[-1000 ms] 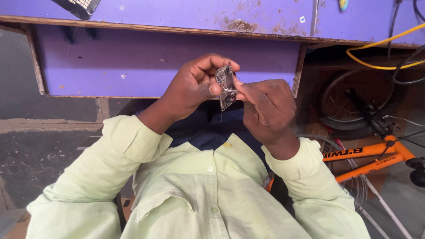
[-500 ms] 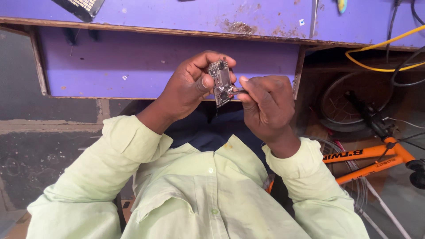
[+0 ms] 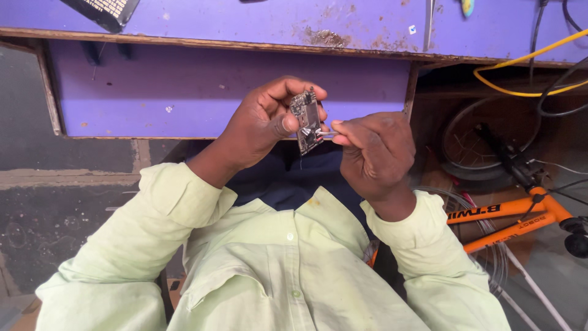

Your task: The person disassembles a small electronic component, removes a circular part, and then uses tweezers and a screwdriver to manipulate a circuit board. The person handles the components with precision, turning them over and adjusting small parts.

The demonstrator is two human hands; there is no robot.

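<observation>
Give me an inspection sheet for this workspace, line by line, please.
Surface: purple bench, worn and stained along its top edge.
Job's things: small circuit board, upright between both hands; thin metal tool touching it.
Clutter: dark flat device on the bench top.
Grips: left hand pinches the board; right hand pinches the tool.
Cables: yellow cable and black cables, right.
Surroundings: orange bicycle on the floor.

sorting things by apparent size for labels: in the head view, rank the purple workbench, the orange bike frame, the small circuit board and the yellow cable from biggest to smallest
1. purple workbench, spans nearly the full width
2. orange bike frame
3. yellow cable, long but thin; its rank against the frame is unsure
4. small circuit board, pinched in the left hand, looks smallest though nearest the camera
</observation>
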